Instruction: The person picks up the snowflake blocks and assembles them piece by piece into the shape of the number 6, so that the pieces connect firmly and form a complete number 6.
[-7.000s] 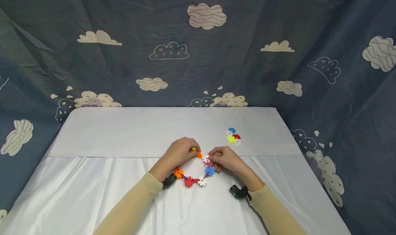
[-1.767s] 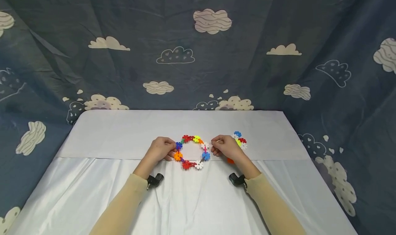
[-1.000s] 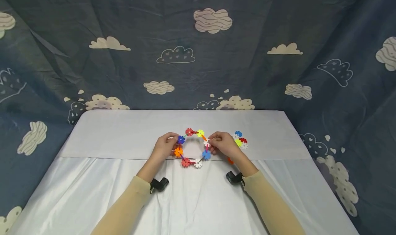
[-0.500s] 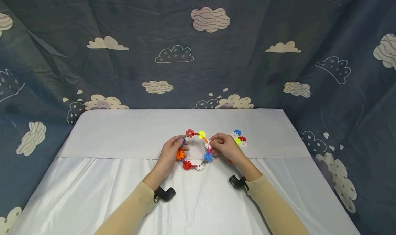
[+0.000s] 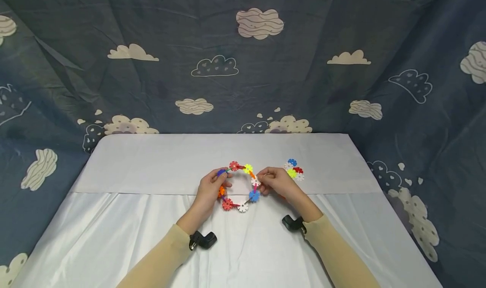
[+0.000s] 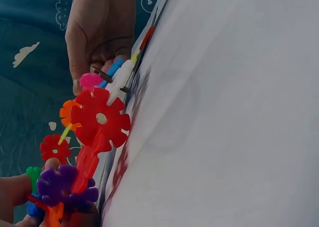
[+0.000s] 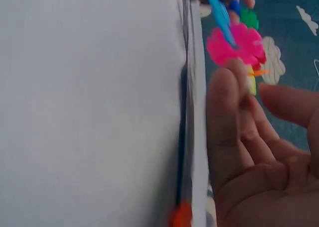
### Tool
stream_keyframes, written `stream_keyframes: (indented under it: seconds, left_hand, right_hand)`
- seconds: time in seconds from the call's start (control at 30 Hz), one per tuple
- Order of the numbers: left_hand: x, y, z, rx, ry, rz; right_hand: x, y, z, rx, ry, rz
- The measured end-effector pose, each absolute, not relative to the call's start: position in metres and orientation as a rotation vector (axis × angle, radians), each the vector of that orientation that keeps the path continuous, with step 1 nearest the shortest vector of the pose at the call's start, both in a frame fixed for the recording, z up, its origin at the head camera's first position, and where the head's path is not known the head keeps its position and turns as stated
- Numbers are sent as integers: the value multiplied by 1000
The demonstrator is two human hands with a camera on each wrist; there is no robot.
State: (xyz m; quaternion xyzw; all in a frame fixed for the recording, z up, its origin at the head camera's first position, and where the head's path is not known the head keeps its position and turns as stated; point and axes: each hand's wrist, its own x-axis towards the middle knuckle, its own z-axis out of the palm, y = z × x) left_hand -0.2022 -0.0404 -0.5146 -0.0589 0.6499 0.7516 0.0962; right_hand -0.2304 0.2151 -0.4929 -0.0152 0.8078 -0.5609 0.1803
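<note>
Several notched, flower-shaped plastic discs are linked into a ring [image 5: 228, 204] in front of me. My left hand [image 5: 208, 191] grips its left side, the thumb over the dark blue disc [image 5: 222, 173] and the fingers covering part of the orange one. In the left wrist view those fingers hold beside a purple disc [image 6: 65, 189], and a red disc [image 6: 99, 118] stands out above. At the ring's right side, my right hand [image 5: 279, 181] has its fingertips right at the white disc [image 5: 255, 181]. The right wrist view shows its thumb apart from its fingers, near a pink disc [image 7: 234, 45].
A small group of loose discs [image 5: 292, 173], blue, red, yellow-green and white, lies behind the right hand. An orange piece [image 7: 182, 216] sits by the right wrist. The white-covered table [image 5: 152, 161] ends at a dark cloud-print curtain [image 5: 163, 35].
Seven seconds ago the left hand was at the ring's far side; now it grips the left side. The right hand was apart from the ring 1.8 seconds ago and has since moved in to the white disc.
</note>
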Motion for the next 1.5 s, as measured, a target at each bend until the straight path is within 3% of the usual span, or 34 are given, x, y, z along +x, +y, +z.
stream_keyframes:
  seconds: [0.2, 0.43, 0.73, 1.07, 1.5]
  left_hand:
    - [-201, -40, -512, -200, 1940, 2237]
    - [-201, -38, -512, -240, 1834, 2291]
    - [-200, -36, -510, -269, 1754, 2360]
    - [-200, -37, -515, -296, 1729, 2387]
    - [-201, -38, -518, -272, 1783, 2368]
  right_hand:
    - [-235, 250, -481, -92, 2479, -1324]
    - [-215, 294, -480, -295, 2684, -831]
    - [-215, 295, -481, -348, 2653, -869]
    - [-272, 220, -467, -255, 2311, -1505]
    - [-294, 160, -467, -338, 2337, -1511]
